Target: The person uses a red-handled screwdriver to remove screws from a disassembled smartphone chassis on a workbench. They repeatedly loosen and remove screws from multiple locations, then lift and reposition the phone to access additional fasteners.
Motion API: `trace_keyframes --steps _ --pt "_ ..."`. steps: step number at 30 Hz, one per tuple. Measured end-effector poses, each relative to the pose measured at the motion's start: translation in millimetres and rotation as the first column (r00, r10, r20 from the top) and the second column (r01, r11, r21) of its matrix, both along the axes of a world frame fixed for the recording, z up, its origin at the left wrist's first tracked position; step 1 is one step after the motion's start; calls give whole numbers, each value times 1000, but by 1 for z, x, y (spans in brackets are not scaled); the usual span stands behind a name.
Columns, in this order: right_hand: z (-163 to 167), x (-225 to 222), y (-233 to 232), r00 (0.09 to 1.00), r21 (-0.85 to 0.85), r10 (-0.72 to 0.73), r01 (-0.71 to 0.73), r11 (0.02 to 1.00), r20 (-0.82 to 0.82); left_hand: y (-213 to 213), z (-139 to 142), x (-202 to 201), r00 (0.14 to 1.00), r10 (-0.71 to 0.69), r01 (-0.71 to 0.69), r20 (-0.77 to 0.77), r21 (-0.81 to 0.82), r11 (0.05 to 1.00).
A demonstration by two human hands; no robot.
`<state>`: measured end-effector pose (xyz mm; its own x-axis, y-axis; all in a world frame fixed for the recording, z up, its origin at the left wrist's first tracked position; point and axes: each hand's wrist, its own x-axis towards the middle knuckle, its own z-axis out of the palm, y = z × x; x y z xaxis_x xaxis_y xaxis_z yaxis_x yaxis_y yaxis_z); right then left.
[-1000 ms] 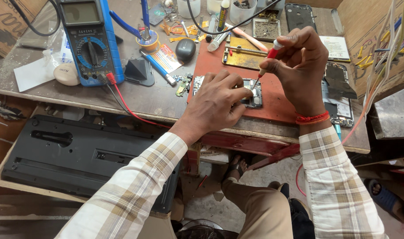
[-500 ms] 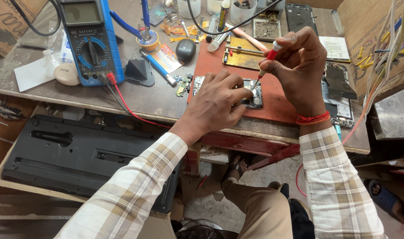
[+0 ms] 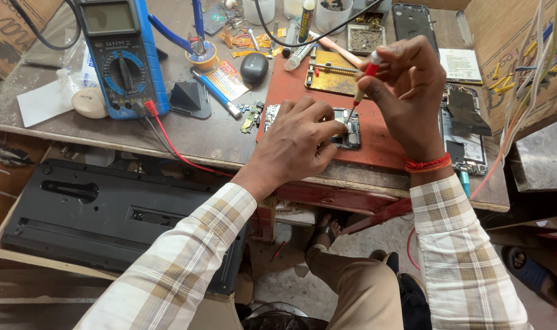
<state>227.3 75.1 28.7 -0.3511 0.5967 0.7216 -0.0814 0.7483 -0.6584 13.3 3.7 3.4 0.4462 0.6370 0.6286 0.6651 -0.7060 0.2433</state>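
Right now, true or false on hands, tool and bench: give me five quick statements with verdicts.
1. The right hand holds a thin screwdriver with a red-and-white cap. True.
2. The left hand rests on the small circuit board. True.
3. The multimeter is yellow. False: it is blue, with a red lead plugged in.
4. The board lies on a green mat. False: the mat is red-brown.
5. The screwdriver tip points down at the board. True.
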Motion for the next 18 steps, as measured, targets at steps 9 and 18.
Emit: trace_keyframes --steps 9,18 --pt "-8 2 2 997 -87 79 -80 993 -17 1 -1 1 1000 6 -7 9 27 1000" --pt "-5 0 -1 998 -118 59 -61 991 -19 0 0 0 1000 5 -5 0 10 1000"
